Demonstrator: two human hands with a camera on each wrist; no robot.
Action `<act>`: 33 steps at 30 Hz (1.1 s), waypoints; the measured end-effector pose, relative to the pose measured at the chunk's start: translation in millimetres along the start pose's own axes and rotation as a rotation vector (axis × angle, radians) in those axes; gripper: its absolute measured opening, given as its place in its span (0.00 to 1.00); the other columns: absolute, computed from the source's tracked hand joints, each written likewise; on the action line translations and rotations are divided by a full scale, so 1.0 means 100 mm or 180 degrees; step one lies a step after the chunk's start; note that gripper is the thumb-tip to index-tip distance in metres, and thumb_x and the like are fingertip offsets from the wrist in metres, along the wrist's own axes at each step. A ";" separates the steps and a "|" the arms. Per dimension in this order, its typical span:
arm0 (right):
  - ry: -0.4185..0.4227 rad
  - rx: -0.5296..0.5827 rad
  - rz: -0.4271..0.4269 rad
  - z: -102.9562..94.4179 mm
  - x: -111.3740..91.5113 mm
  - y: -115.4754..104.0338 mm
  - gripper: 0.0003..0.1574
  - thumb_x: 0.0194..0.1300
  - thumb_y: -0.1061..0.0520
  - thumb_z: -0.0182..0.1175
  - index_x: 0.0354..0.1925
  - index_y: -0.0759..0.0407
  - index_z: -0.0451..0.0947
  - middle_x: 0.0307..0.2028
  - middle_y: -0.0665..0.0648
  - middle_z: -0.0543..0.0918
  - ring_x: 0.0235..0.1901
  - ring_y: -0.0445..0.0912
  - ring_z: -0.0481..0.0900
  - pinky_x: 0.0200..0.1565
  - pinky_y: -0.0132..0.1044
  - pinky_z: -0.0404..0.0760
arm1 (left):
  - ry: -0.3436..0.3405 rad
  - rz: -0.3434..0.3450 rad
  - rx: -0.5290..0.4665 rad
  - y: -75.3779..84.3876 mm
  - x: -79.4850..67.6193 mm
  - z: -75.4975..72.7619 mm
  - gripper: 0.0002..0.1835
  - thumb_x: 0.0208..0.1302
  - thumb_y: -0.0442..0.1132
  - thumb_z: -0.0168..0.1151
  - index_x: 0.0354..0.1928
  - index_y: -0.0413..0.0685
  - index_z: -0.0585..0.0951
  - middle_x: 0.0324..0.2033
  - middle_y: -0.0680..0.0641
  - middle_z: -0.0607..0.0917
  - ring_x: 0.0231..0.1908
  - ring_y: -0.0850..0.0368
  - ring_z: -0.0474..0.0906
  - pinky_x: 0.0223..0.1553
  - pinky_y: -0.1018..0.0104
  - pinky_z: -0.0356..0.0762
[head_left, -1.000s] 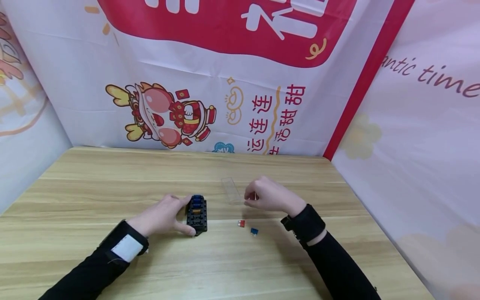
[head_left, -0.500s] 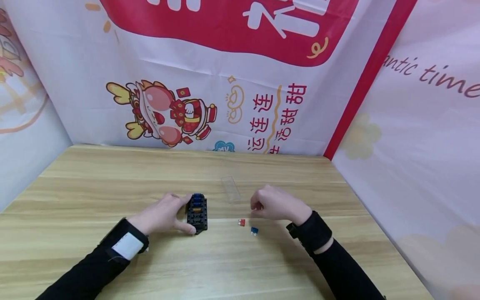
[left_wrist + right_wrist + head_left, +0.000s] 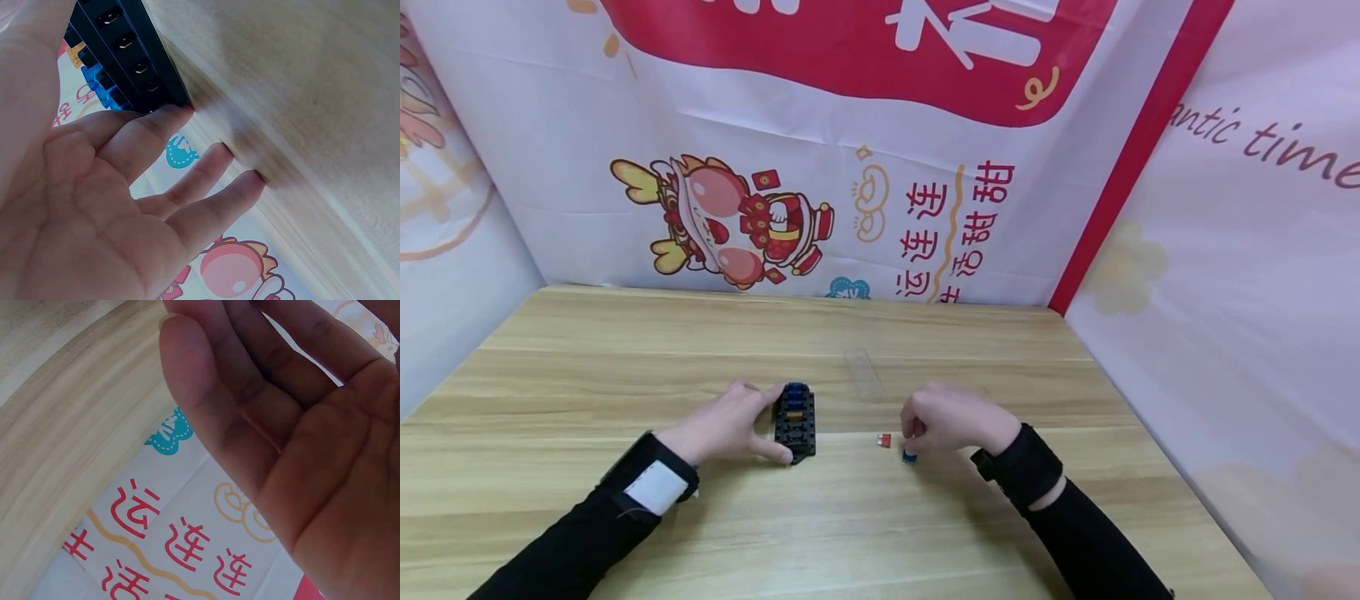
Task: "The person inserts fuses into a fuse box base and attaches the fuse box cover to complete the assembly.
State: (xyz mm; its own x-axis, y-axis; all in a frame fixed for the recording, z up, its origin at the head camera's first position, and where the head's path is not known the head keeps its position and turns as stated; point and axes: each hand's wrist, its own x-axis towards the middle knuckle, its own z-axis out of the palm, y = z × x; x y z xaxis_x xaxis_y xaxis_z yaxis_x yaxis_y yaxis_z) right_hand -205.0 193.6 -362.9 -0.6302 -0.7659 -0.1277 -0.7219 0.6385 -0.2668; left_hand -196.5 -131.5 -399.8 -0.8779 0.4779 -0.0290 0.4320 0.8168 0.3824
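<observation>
A black fuse box (image 3: 796,427) lies on the wooden table, with blue and orange blade fuses seated toward its far end. My left hand (image 3: 733,423) grips it between thumb and index finger at its two ends; in the left wrist view the other fingertips (image 3: 220,153) reach down to the tabletop. To the right, my right hand (image 3: 957,419) pinches a small blue blade fuse (image 3: 910,457) at the table, the fingertips hiding part of it. A red blade fuse (image 3: 884,441) lies just left of those fingers. The right wrist view does not show the blue fuse.
A clear plastic cover (image 3: 863,375) lies beyond the loose fuses, between the hands. Printed cloth (image 3: 737,108) hangs behind the table (image 3: 625,358), and more cloth (image 3: 1217,333) borders its right side.
My right hand has moved from beside the clear cover back toward me, and its fingertips have come down onto the blue blade fuse. The left hand stays on the fuse box.
</observation>
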 end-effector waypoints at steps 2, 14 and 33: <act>-0.0033 0.0035 0.0026 0.01 0.01 0.01 0.08 0.55 0.56 0.68 0.23 0.47 0.78 0.21 0.41 0.76 0.23 0.34 0.71 0.27 0.27 0.72 | 0.0009 0.0008 0.0010 0.00 0.00 0.00 0.58 0.40 0.70 0.68 0.68 0.36 0.65 0.54 0.33 0.73 0.54 0.41 0.69 0.54 0.46 0.67; -0.0148 0.0132 0.0005 0.04 0.04 0.02 0.10 0.54 0.53 0.70 0.21 0.48 0.78 0.18 0.41 0.75 0.20 0.33 0.70 0.23 0.26 0.69 | 0.0001 -0.0006 0.0012 0.02 -0.01 -0.03 0.58 0.40 0.70 0.68 0.68 0.36 0.65 0.54 0.33 0.72 0.54 0.41 0.69 0.53 0.46 0.67; -0.0183 0.0257 0.0006 0.08 0.06 0.07 0.06 0.54 0.55 0.70 0.25 0.49 0.81 0.22 0.40 0.78 0.23 0.32 0.74 0.27 0.26 0.73 | -0.0025 -0.0021 -0.0005 0.01 0.01 -0.02 0.58 0.40 0.69 0.69 0.68 0.37 0.65 0.55 0.33 0.72 0.54 0.41 0.69 0.52 0.45 0.68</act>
State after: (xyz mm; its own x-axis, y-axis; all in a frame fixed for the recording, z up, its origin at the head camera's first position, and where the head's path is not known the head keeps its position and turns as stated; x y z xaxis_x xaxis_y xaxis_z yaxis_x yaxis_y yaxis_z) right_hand -211.4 193.0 -373.4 -0.6125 -0.7692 -0.1822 -0.6938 0.6336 -0.3423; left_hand -197.3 -131.4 -397.6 -0.8790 0.4752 -0.0388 0.4260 0.8194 0.3836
